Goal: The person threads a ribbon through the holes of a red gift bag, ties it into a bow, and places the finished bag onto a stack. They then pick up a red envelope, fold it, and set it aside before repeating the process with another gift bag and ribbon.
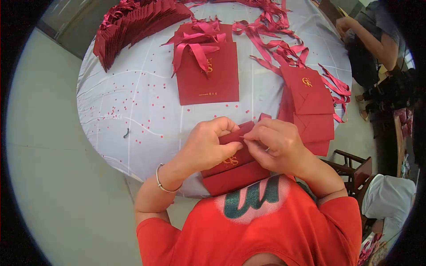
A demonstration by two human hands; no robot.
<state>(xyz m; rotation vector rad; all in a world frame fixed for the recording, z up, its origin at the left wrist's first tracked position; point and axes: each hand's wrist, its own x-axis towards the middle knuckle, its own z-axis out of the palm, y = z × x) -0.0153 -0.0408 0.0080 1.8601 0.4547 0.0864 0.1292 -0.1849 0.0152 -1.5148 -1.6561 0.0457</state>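
Note:
Close to my chest at the table's near edge lies a dark red paper bag (235,177) with a gold monogram. My left hand (214,142) grips its upper edge between thumb and fingers. Right beside it, my right hand (276,144) pinches at the same edge; a small bit of ribbon or cord seems to be between its fingertips, too small to make out. A pink ribbon end (265,116) shows behind the right hand. Farther off, a finished-looking red bag (208,88) lies flat with ribbon bows (199,49) on top.
Stacked red bags (133,29) fan out at the back left. Loose ribbons (277,46) lie at the back right, above flat red bags (308,95). Red dots and a small dark item (126,133) dot the white cloth (155,106). Another person's arm (368,37) shows at upper right.

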